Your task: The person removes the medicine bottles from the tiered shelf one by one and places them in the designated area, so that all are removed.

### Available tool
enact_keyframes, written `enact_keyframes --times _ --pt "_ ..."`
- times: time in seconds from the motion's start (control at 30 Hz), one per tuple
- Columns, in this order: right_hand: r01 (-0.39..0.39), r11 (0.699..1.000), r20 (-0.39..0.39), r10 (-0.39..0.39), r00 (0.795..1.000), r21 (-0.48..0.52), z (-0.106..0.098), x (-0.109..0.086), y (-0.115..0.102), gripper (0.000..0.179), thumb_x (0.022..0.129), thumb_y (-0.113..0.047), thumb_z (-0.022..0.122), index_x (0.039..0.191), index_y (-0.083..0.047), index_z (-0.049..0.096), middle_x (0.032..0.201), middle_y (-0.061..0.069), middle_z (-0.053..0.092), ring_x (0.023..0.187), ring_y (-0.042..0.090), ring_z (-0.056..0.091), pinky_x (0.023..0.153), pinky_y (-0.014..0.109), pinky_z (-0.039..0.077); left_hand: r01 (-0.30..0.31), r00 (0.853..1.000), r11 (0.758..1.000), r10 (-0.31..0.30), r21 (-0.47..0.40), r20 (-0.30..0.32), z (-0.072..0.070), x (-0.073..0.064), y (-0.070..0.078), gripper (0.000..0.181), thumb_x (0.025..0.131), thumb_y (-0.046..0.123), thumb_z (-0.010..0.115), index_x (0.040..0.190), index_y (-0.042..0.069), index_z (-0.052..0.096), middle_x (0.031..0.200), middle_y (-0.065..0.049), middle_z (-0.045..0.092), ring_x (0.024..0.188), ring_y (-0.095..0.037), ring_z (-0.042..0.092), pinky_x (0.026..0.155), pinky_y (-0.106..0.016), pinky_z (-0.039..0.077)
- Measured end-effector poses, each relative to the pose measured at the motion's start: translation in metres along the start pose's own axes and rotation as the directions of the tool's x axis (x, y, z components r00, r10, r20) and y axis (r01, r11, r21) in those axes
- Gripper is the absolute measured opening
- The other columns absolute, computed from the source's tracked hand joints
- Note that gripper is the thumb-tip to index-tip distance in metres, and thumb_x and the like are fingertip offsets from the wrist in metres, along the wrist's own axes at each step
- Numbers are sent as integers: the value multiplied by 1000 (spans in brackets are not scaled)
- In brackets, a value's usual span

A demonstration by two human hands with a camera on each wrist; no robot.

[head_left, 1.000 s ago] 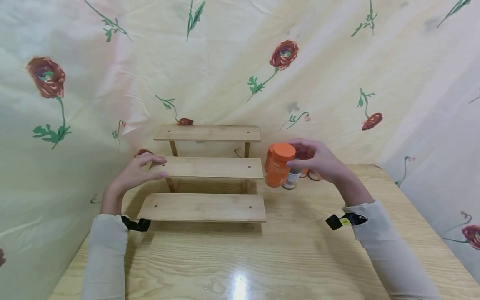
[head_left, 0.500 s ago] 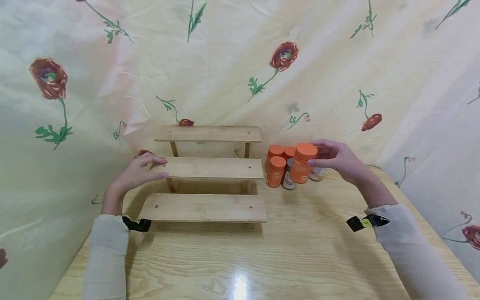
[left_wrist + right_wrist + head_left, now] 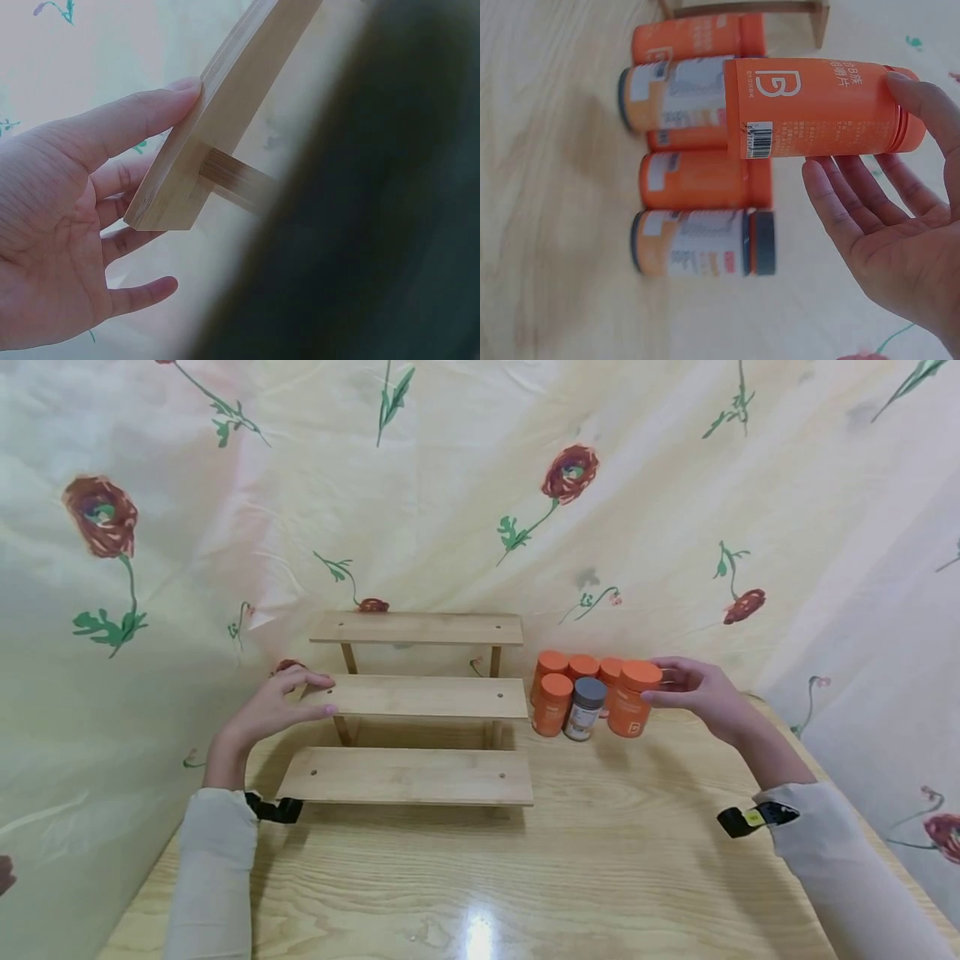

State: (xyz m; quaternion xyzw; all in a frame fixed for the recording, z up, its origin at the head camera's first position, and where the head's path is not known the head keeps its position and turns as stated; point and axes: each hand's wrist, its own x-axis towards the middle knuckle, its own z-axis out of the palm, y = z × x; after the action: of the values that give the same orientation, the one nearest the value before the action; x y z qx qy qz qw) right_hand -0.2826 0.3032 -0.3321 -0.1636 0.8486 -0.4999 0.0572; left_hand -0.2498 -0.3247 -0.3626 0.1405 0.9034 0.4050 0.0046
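My right hand [image 3: 705,697] holds an orange bottle [image 3: 632,702] near its lid, thumb on one side and fingers on the other. In the right wrist view this bottle [image 3: 817,109] shows a white B and a barcode, with its base raised off the table. Beside it stands a dark-lidded jar [image 3: 583,714] with a pale label, then a smaller orange bottle [image 3: 551,714]. Several other orange bottles stand behind, partly hidden. My left hand [image 3: 262,710] grips the left end of the middle board of a three-tier wooden rack [image 3: 420,695], its thumb on the board's edge.
A second dark-lidded jar [image 3: 705,241] appears in the right wrist view, mostly hidden from the head view. The wooden table [image 3: 390,877] spreads in front of the rack. A flowered cloth [image 3: 450,510] hangs close behind the rack and bottles. A dark blur covers much of the left wrist view.
My right hand has carried the orange bottle rightward along the group, then lowered it slightly. The dark-lidded jar and the bottles behind are now uncovered. My left hand stays on the rack.
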Motion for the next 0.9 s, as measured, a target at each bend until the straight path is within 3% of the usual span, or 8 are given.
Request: enact_keyframes --times 0.5,0.9 --pt "-54 998 -69 55 996 18 4 2 41 53 94 -15 74 140 -2 51 109 -22 67 101 1 68 84 16 56 5 1000 1000 -5 -4 0 0 0 1 52 91 33 79 133 7 64 142 -16 56 139 -37 43 115 -66 31" --pt "-111 993 -66 109 992 -35 13 4 54 66 95 -28 75 148 -1 46 110 -24 64 99 -6 64 84 12 53 2 1000 1000 -2 2 1 0 0 1 51 91 33 78 133 8 64 141 -15 54 138 -36 42 114 -65 32"
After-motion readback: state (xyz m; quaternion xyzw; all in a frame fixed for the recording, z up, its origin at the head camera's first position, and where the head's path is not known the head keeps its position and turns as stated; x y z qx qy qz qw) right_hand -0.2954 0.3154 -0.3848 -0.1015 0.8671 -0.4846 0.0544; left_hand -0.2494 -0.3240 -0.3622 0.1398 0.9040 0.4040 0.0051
